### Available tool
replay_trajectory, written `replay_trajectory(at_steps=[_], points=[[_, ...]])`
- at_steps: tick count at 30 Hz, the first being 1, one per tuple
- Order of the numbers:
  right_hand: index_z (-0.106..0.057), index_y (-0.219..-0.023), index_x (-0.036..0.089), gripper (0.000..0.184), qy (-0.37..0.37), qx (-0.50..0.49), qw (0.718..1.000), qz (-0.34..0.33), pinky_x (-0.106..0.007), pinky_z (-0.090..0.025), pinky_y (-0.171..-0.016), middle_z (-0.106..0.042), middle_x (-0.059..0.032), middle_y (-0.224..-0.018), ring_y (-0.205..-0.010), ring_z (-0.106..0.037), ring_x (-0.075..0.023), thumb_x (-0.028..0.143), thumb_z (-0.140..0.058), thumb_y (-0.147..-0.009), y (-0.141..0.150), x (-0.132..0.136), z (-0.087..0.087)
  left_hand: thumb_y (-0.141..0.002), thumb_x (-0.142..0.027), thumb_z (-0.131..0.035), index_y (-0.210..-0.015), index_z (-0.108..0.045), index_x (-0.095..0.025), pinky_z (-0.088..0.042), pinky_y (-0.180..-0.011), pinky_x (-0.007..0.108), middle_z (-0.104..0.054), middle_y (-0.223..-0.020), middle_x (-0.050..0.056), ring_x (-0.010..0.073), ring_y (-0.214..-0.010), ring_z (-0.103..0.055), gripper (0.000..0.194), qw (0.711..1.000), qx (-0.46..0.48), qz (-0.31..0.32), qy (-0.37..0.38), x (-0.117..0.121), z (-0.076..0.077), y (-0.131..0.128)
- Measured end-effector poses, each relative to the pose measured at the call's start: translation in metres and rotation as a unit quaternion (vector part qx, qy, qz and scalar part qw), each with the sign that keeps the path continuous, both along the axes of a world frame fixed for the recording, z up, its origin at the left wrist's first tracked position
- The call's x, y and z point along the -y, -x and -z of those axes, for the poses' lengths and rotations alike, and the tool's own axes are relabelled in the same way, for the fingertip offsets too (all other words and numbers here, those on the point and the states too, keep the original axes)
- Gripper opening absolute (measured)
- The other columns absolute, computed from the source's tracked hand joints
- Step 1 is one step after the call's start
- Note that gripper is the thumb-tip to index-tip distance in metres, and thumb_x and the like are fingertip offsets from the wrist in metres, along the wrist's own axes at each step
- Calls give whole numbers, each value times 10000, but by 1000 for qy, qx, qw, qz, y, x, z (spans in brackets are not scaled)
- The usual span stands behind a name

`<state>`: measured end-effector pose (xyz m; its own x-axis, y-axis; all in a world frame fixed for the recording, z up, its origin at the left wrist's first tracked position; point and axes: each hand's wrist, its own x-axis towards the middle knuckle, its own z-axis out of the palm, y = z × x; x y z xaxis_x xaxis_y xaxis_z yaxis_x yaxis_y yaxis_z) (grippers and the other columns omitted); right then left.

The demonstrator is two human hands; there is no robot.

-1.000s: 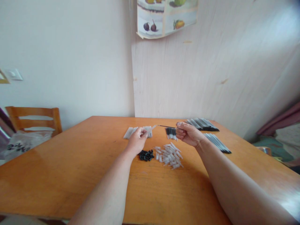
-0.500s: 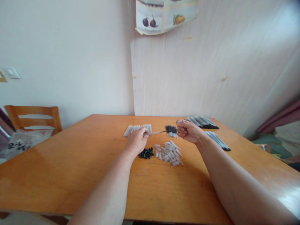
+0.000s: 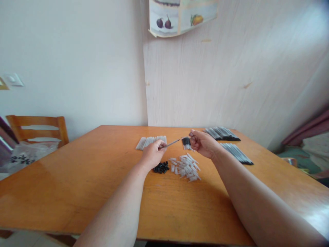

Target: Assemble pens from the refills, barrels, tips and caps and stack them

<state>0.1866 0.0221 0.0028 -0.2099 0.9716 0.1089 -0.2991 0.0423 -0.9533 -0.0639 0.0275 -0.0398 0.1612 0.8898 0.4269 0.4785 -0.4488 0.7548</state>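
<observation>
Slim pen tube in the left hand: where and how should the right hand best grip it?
Probably pinch the slim pen tube near its free tip, coming from the right: the left hand holds the other end, and the thin shape slants up toward the right hand.

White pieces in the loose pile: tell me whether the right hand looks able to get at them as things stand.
Probably yes: the right hand is close by, just beyond the white pieces, and nothing visible covers them or blocks the way. Whether it already holds something is hard to make out.
</observation>
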Motion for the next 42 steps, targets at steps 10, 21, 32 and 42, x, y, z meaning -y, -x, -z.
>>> replay_trajectory(at_steps=[10, 21, 32, 42], points=[[-558, -644, 190, 170, 20, 282, 959, 31, -211, -241, -405, -545, 5, -537, -442, -393, -71, 262, -703, -695, -26, 0, 10, -772, -331, -661, -902, -673, -228, -482, -750, 308, -705, -845, 27, 172, -771, -626, 166, 1000, 6, 0, 2, -3, 2, 1], [-535, -592, 181, 93, 23, 514, 854, -80, -226, -234, -436, -505, 34, -497, -445, -379, -76, 227, -615, -600, -33, 1, 15, -797, -329, -635, -934, -662, -212, -481, -761, 285, -712, -898, 31, 158, -799, -623, 182, 1000, -20, -7, 11, -4, 1, 1], [-625, -725, 164, 78, -110, 501, 858, 3, -238, -369, -566, -594, -4, -670, -638, -518, -126, 191, -570, -675, 15, 8, 12, -782, -297, -663, -903, -662, -217, -501, -772, 295, -710, -870, 29, 171, -799, -645, 145, 1000, 7, -28, 9, -10, 5, 2], [-705, -897, 194, 177, -267, 579, 766, -77, -225, -384, -628, -675, -18, -806, -708, -575, -131, 178, -600, -755, 67, 40, 10, -797, -263, -642, -923, -658, -203, -503, -797, 305, -712, -896, 43, 175, -836, -657, 141, 999, 6, -45, 0, -8, -1, 2]])
